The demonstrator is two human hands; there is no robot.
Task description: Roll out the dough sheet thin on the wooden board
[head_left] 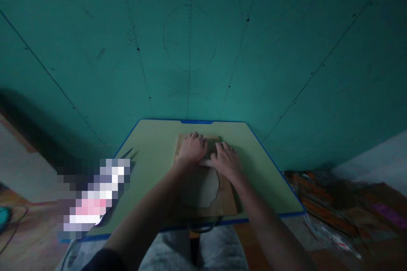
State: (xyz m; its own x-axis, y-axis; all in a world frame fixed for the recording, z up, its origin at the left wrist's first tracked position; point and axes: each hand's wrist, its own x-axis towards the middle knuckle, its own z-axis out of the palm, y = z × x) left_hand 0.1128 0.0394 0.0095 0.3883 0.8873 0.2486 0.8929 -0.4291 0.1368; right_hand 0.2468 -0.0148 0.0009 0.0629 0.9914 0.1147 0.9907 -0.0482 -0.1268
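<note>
A thin, pale sheet that looks like dough (202, 188) lies flat on a wooden board (227, 203), its edge uneven. Across the sheet's far end runs a pale, slim rod (206, 163) that resembles a rolling pin; only its middle shows between my hands. My left hand (193, 148) curls over the rod's left part near the board's far left corner. Over its right part, my right hand (226, 159) bends its fingers in the same way. Both hands hide the rod's ends, and my left forearm covers part of the sheet's left side.
The board rests on a pale folding table (263, 178) with a blue rim, set against a green wall (203, 42). At the table's left lies a blurred-out item (95, 199) with a dark pointed tip. Assorted things (327, 211) lie on the floor at right.
</note>
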